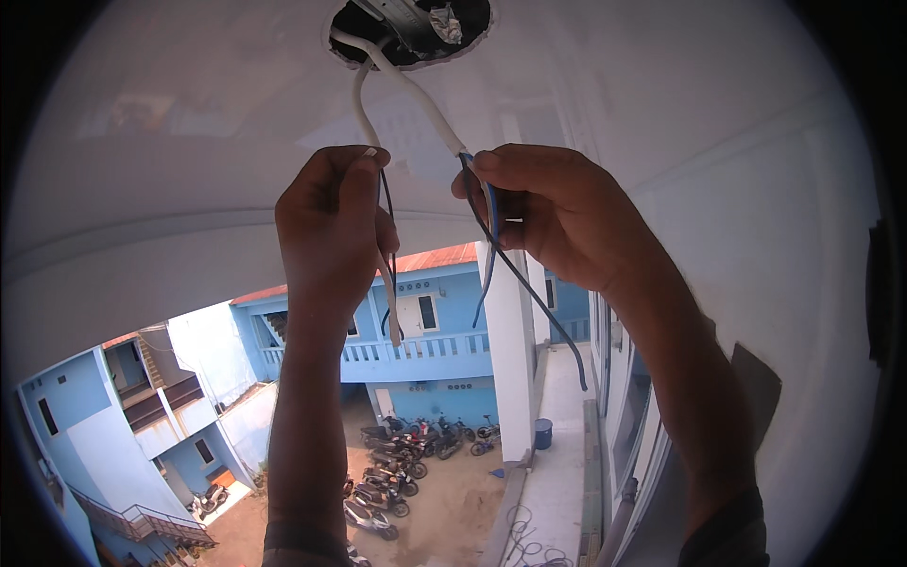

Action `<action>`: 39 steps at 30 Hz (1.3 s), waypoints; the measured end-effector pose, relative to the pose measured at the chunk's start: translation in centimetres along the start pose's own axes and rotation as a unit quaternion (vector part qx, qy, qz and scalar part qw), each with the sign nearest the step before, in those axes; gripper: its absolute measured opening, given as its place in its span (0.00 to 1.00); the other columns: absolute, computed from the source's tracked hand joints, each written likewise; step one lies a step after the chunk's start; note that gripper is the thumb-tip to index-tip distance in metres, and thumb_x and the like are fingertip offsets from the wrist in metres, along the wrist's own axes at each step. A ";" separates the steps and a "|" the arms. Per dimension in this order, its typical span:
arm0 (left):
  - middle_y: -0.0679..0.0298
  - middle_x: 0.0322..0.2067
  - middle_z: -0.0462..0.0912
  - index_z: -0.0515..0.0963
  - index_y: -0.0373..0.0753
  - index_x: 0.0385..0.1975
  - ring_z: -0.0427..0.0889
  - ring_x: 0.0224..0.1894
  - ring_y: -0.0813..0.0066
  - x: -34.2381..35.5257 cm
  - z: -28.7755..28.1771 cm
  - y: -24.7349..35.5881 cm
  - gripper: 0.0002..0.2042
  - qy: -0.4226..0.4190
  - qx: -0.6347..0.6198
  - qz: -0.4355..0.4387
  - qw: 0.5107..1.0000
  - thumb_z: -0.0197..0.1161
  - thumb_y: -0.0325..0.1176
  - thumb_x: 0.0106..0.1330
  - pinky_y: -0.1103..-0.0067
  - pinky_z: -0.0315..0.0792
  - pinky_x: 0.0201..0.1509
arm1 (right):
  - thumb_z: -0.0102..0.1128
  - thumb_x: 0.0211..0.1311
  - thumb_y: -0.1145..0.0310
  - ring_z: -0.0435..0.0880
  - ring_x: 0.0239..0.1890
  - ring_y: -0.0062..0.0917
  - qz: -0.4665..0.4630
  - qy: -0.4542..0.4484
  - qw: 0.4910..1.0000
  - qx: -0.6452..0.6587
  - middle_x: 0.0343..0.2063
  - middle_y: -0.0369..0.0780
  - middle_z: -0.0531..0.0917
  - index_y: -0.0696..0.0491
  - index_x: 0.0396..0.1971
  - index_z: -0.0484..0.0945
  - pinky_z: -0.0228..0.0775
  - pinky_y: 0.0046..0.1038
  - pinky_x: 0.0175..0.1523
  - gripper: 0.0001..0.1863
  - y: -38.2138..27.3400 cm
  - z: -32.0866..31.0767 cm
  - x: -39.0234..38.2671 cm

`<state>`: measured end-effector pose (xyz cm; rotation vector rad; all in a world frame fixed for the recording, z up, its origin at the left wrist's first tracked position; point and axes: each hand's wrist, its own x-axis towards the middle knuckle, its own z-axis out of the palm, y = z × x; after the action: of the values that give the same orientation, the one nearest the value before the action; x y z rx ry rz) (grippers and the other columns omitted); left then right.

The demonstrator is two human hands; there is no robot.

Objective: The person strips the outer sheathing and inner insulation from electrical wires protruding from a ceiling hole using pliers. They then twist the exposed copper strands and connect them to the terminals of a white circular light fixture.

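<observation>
Two white-sheathed electrical cables come down from a round hole (430, 52) in the white ceiling. My left hand (338, 213) is closed, thumb and fingers pinching the left cable (362, 99) where its sheath ends. Below that hand hang its thin dark and pale wires (391, 302). My right hand (557, 203) is closed on the wires just under the sheath end of the thicker right cable (420, 94). A long black wire (539, 298) slants down to the right from it, and a blue wire (491, 227) hangs beside it. Fingers partly hide both grips.
Inside the hole show a metal channel (397, 24) and a crumpled silvery piece (445, 25). Below are a white pillar (510, 378), a narrow ledge with loose dark cord (529, 543), a blue bucket (542, 434) and a courtyard with several parked motorcycles (383, 491).
</observation>
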<state>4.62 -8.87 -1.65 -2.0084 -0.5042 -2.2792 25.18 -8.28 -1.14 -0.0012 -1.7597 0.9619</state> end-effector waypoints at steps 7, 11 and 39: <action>0.68 0.12 0.75 0.84 0.32 0.34 0.70 0.10 0.85 -0.1 0.2 1.2 0.13 -0.117 -0.046 -0.078 0.989 0.62 0.38 0.70 0.84 0.62 0.16 | 0.70 0.60 0.68 0.76 0.33 0.24 0.003 -0.021 1.000 -0.009 0.31 0.39 0.82 0.60 0.36 0.83 0.68 0.29 0.42 0.10 0.3 0.3 0.5; 0.68 0.12 0.74 0.84 0.32 0.34 0.69 0.11 0.86 -0.2 0.3 1.8 0.13 -0.130 -0.058 -0.076 0.987 0.64 0.38 0.70 0.85 0.59 0.16 | 0.70 0.60 0.68 0.75 0.32 0.23 0.028 -0.036 0.999 -0.008 0.29 0.38 0.79 0.59 0.34 0.83 0.67 0.29 0.42 0.10 0.1 0.3 0.8; 0.70 0.10 0.72 0.83 0.33 0.34 0.67 0.09 0.87 0.6 0.2 0.7 0.13 -0.065 0.008 -0.065 0.996 0.66 0.39 0.67 0.86 0.60 0.14 | 0.66 0.53 0.72 0.84 0.30 0.29 0.049 0.128 0.731 -0.668 0.27 0.43 0.84 0.58 0.29 0.79 0.77 0.30 0.38 0.06 0.1 -2.9 -4.1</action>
<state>4.94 -9.39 -0.89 -2.1869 -0.6812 -2.2151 29.15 -8.25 -4.18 -1.0990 -1.8195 -0.4229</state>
